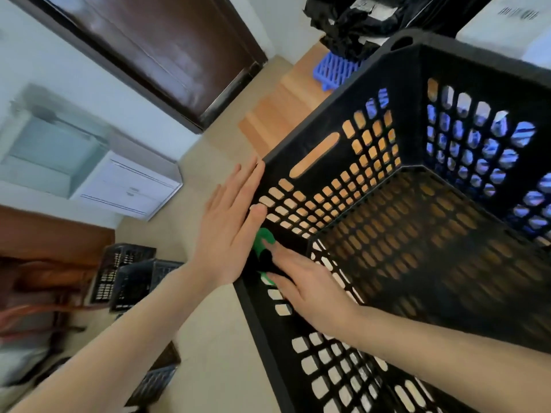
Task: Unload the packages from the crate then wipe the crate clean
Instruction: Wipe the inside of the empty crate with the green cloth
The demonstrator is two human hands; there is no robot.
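Note:
A large black perforated plastic crate (387,162) fills the right of the view, with nothing inside it. My left hand (229,225) lies flat with straight fingers against the outside of its near-left corner. My right hand (301,284) is inside that corner, pressing a green cloth (264,238) against the wall. Only small bits of the cloth show around my fingers. Black plastic packages (357,22) lie beyond the crate at the top.
A blue plastic pallet (337,70) sits behind the crate on a wooden board. Several black crates (128,275) stand on the floor at lower left. A dark door and a white cabinet (125,186) line the left wall.

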